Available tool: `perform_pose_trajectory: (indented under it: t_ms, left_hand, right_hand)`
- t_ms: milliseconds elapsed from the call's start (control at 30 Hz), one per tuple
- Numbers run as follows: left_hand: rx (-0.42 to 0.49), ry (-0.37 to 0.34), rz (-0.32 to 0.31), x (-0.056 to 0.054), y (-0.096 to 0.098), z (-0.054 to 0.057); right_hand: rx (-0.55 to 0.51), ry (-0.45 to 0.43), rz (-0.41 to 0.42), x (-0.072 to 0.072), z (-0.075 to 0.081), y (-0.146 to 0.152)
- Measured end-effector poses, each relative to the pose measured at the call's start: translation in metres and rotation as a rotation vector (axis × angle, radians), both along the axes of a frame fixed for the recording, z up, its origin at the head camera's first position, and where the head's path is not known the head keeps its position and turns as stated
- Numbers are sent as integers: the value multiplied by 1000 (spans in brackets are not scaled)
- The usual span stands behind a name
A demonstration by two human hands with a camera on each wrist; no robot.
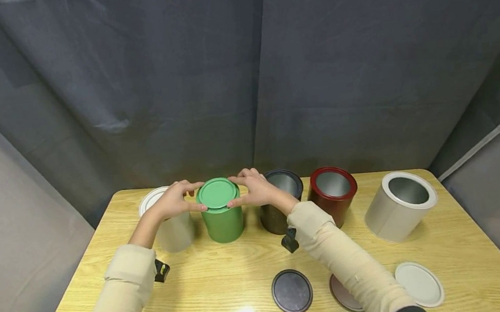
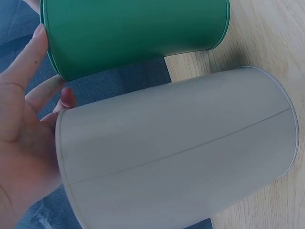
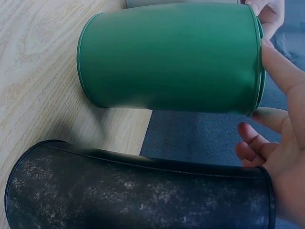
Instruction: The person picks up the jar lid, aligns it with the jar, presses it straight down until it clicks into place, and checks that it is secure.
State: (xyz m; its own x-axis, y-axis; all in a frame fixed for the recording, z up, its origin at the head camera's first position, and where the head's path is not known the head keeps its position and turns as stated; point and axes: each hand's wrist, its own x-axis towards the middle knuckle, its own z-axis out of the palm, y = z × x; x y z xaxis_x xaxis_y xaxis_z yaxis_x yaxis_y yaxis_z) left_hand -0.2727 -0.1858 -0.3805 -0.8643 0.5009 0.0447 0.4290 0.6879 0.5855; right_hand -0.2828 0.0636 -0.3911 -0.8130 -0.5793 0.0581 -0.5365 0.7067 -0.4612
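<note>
A green can [image 1: 224,226] stands upright near the back edge of the table, with a green lid [image 1: 217,193] on its top. My left hand [image 1: 175,199] holds the lid's left rim between thumb and index finger. From the other side, my right hand [image 1: 257,188] grips the rim the same way. Close beside the left hand stands an off-white can [image 2: 171,148], its top partly hidden by that hand. A black can [image 3: 143,191] stands beside the right hand, its top uncovered. Whether the green lid sits fully flat cannot be told.
Farther right stand an uncovered dark red can [image 1: 331,198] and an uncovered cream can [image 1: 391,214]. Lying toward the front of the wooden table [image 1: 210,294] are a black lid [image 1: 292,291], a brownish lid [image 1: 345,294] partly under the right sleeve, and a white lid [image 1: 419,284]. Grey curtains [image 1: 177,82] hang behind.
</note>
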Motion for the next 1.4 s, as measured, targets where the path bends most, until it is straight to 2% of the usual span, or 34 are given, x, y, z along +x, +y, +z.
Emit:
perform_pose_trajectory:
  t_ms: [300, 867, 1400]
  left_hand:
    - [1, 1, -5, -1, 1, 0]
    - [-2, 71, -23, -3, 1, -3]
    - [-54, 50, -2, -4, 2, -1]
  right_hand:
    - [6, -1, -4, -2, -1, 1]
    - [-23, 25, -10, -1, -3, 2]
    - [22, 6, -34, 1, 0, -1]
